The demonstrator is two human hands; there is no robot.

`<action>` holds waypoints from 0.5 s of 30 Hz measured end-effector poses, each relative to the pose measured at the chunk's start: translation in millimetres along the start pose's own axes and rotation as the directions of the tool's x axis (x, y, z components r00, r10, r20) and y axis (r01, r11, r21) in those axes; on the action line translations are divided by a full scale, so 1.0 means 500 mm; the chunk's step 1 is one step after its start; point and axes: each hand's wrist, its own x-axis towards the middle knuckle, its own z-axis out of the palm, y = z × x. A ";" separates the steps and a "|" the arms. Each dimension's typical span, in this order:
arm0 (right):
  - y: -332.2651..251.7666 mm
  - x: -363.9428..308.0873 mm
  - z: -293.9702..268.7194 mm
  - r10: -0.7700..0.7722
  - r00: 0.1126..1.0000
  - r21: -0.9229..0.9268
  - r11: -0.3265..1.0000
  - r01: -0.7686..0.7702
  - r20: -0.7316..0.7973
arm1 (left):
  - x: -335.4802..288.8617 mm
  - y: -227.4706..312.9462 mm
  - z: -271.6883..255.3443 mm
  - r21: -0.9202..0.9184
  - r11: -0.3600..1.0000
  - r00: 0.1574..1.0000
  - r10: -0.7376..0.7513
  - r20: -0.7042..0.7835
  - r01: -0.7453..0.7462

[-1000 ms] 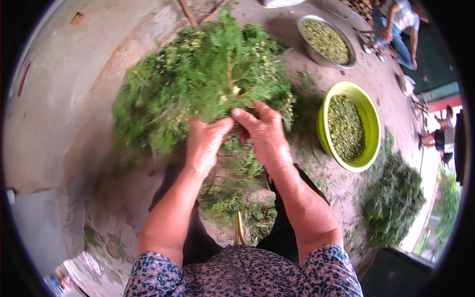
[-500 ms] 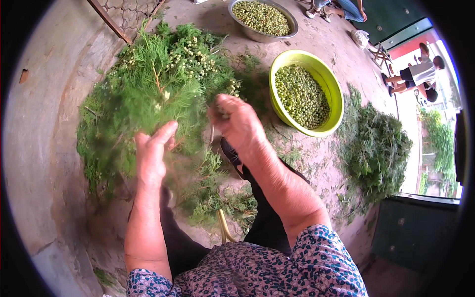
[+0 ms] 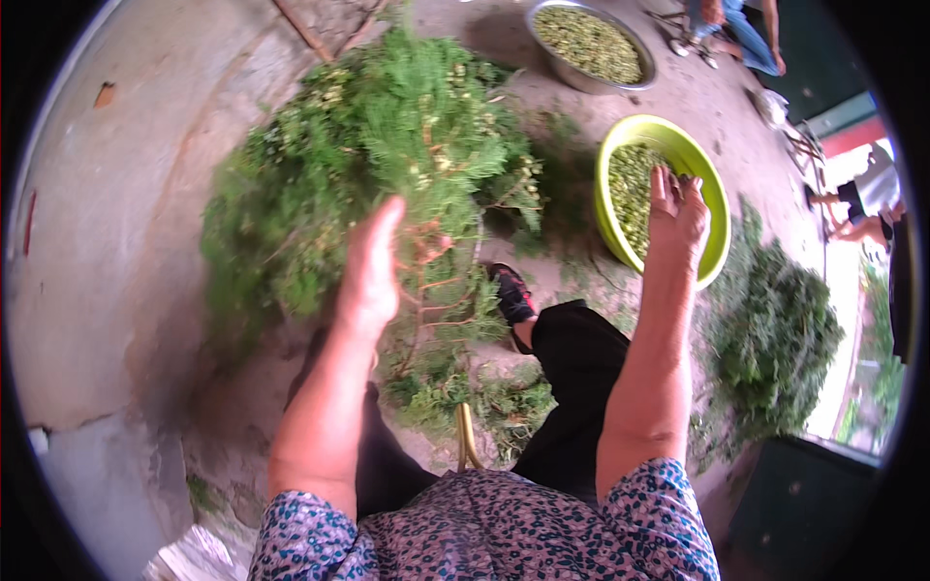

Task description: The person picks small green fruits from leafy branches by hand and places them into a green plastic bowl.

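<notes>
A big bushy green branch with small pale cones stands on the concrete ground in front of me. My left hand grips it low down by the brown stems, fingers pointing up along it. My right hand hovers over the lime green bowl to the right, fingers spread, palm down. That bowl holds a heap of small green cones. Whether anything is left in the right palm is hidden.
A metal bowl of the same green cones sits farther back. A pile of cut green branches lies at my right. My black shoe shows between my knees, with a yellow handle below. Other people sit at the upper right.
My right hand has left the branch and swung right over the lime green bowl. My left hand stayed on the branch, which now stands more upright.
</notes>
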 end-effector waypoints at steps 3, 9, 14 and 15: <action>0.029 -0.033 0.030 0.145 0.980 -0.032 0.989 -0.142 0.138 | 0.014 -0.020 -0.040 0.670 0.636 0.912 0.375 0.165 -0.383; 0.096 -0.187 0.112 0.330 0.829 -0.447 0.888 -0.110 0.451 | 0.000 -0.009 -0.021 0.020 0.999 0.983 -0.046 -0.178 0.050; 0.135 -0.293 0.138 0.417 0.575 -0.621 0.754 0.213 0.704 | 0.001 -0.015 -0.023 0.109 0.994 0.984 0.020 -0.178 -0.001; 0.152 -0.302 0.135 0.342 0.511 -0.569 0.722 0.394 0.789 | 0.001 -0.011 -0.019 0.108 0.994 0.984 0.019 -0.179 0.001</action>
